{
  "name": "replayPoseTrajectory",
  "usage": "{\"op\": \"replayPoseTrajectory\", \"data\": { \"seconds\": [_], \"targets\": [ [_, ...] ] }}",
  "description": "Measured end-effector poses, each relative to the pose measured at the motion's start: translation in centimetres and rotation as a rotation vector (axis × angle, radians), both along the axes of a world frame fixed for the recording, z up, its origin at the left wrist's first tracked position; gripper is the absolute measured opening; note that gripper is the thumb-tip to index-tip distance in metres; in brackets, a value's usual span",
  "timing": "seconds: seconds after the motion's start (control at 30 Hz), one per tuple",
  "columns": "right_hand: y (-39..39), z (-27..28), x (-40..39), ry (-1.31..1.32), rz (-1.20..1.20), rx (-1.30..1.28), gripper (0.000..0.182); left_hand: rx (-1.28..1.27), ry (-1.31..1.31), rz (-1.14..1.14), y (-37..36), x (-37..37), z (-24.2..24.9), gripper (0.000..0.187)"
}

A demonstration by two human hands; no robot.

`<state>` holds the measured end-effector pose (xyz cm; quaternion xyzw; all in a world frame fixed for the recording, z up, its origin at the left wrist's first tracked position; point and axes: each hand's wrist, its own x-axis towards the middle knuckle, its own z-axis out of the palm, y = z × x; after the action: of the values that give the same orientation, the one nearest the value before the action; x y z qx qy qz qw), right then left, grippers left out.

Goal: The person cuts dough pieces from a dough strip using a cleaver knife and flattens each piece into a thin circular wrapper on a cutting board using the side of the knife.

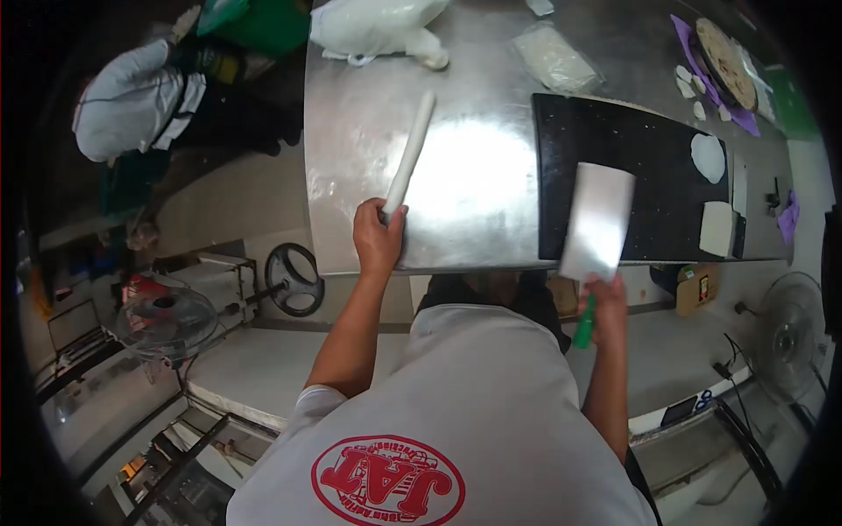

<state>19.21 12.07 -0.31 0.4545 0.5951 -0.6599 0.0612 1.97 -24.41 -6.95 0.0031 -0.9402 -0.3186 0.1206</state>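
My left hand (380,235) is closed around the near end of a long white dough roll (412,149), which lies on the steel table (351,167) and points away from me. In my right hand (607,309) is a cleaver (600,219), gripped by its green handle (584,324). The broad blade hovers over the near left part of a black board (649,140). On that board's right side is a thin white dough round (708,159). A white block-like item (717,228) sits at its near right corner.
A white plastic bag (381,26) and a clear bag (555,58) lie at the back. Far right are a round tray (725,63), a purple cloth (682,39) and several white pieces (685,88). Another person (140,101) works at left, near a fan (167,320).
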Motion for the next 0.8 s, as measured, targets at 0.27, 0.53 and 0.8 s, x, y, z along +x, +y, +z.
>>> {"op": "replayPoseTrajectory", "data": {
  "seconds": [0.27,0.53,0.8],
  "targets": [
    [-17.4,4.8,-10.9,0.358,1.292,1.005,0.017,0.01,-0.018,-0.241,-3.3,-1.1,-0.9,0.021],
    [-15.1,2.4,-9.6,0.127,1.298,0.824,0.027,0.245,-0.062,-0.188,-3.3,-3.0,1.1,0.018],
    [-2.8,0.9,8.9,0.084,0.611,0.449,0.028,-0.062,-0.121,-0.803,11.3,-4.4,5.0,0.038]
  ]
}}
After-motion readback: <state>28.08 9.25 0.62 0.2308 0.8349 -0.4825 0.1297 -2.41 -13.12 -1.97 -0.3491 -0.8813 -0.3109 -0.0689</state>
